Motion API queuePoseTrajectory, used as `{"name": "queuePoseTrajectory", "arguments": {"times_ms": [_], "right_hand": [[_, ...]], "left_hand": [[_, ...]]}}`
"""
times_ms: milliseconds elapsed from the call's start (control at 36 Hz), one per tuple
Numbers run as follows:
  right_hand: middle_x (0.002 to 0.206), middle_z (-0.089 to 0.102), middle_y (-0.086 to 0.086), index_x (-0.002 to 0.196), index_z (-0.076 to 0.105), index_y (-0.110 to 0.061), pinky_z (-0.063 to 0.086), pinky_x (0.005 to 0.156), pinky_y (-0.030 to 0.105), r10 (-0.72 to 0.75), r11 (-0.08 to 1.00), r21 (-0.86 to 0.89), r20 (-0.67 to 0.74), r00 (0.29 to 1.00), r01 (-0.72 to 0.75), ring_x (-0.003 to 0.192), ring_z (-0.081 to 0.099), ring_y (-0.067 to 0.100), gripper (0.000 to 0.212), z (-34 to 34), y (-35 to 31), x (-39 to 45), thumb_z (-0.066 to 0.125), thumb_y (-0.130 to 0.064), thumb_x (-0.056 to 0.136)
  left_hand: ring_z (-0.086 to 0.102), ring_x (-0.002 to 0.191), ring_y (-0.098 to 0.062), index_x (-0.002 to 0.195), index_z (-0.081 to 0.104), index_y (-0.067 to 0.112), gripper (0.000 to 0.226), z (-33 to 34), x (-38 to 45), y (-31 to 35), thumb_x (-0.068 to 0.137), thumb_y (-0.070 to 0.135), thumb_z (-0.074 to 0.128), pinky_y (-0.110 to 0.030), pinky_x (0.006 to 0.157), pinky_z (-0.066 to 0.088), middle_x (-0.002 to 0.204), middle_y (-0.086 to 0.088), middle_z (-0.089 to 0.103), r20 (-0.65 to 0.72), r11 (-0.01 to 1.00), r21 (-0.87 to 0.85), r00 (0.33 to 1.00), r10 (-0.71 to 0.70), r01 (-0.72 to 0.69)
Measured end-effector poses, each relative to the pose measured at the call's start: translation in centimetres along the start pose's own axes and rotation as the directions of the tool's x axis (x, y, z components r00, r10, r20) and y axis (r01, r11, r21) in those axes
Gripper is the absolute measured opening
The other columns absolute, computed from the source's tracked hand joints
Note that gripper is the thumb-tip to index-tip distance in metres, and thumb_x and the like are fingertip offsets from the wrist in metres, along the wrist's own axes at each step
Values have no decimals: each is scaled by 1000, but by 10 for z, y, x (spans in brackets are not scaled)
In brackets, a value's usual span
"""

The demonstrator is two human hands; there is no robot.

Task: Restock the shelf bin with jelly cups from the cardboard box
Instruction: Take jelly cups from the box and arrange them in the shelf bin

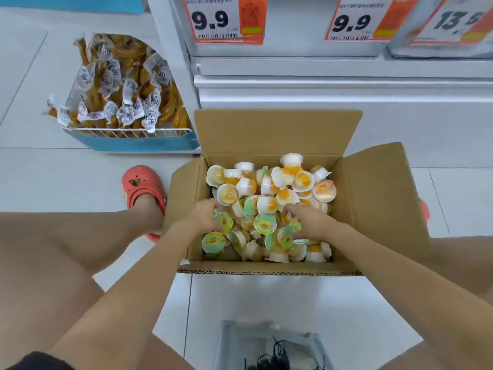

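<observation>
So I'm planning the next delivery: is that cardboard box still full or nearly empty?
Fairly full. The cardboard box has its flaps open, and jelly cups piled loosely cover its whole bottom. How deep the pile goes cannot be told.

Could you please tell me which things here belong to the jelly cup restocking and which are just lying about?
Job: cardboard box, jelly cups, left hand and right hand digging into them.

Lying about: basket of yellow snack packs, price tags, grey bin at bottom.

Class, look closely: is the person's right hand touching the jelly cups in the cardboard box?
Touching. The head view shows the right hand pressed into the jelly cups, its fingers buried among them.
</observation>
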State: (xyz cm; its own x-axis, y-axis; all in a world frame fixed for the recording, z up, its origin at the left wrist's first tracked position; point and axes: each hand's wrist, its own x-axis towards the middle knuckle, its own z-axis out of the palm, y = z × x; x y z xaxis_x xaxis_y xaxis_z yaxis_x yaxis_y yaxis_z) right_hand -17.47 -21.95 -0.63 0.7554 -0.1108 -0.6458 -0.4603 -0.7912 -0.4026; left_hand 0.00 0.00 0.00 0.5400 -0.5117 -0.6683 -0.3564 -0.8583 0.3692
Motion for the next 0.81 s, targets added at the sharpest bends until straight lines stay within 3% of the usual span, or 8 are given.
{"name": "queuePoseTrajectory", "arguments": {"times_ms": [83,194,278,361,444,611,722,806], "right_hand": [[115,54,2,121,44,-22,49,85,41,13,1000,9,9,1000,-14,107,53,22,55,9,6,11,75,-25,75],[121,55,-2,122,47,-24,45,89,34,-25,996,81,-12,1000,26,113,50,19,57,30,11,20,76,-23,72],[125,50,0,128,42,-29,41,93,35,-43,998,51,-7,999,44,118,43,21,67,43,11,22,77,-30,71],[122,52,-4,129,38,-32,37,83,27,-23,998,55,-61,998,27,115,41,19,71,49,7,20,76,-42,69],[117,56,-3,128,38,-33,37,87,29,-16,999,49,-129,991,23,114,42,20,68,56,3,20,73,-47,71],[111,60,-2,121,45,-28,47,82,30,91,976,206,-114,989,-66,105,53,19,56,48,-2,12,73,-38,74],[101,53,-6,114,48,-25,54,73,30,312,707,668,-3,950,-231,88,56,12,41,8,-19,-3,71,-32,81],[117,50,-5,114,55,-22,58,73,34,355,362,892,135,925,-270,104,53,13,36,-36,-38,-15,69,-31,83]], "left_hand": [[56,91,-21,110,49,12,49,17,17,8,70,23,76,-31,69,46,108,-5,57,-44,985,134,994,-100,105],[57,107,-26,131,31,13,76,45,28,11,72,30,75,-34,74,46,119,-7,54,-76,964,108,969,-234,242],[58,104,-29,134,19,10,88,57,28,6,72,33,76,-36,74,47,118,-12,54,-77,966,83,968,-240,246],[61,93,-29,129,23,11,74,63,25,2,77,28,72,-35,65,47,111,-12,58,-130,974,8,966,-222,225],[61,88,-29,125,28,12,65,64,20,1,77,23,71,-32,60,46,108,-13,57,-203,982,-48,960,-190,184],[56,99,-32,118,36,9,61,43,9,9,73,19,74,-37,74,47,117,-15,49,-142,968,-142,963,-227,207],[51,95,-25,111,36,11,60,6,-4,26,68,19,78,-33,70,44,112,-12,49,-163,975,-191,976,-147,115],[46,88,-18,115,37,12,63,-31,-19,53,68,21,78,-23,54,32,109,-8,48,-228,979,-201,974,-8,-39]]}}
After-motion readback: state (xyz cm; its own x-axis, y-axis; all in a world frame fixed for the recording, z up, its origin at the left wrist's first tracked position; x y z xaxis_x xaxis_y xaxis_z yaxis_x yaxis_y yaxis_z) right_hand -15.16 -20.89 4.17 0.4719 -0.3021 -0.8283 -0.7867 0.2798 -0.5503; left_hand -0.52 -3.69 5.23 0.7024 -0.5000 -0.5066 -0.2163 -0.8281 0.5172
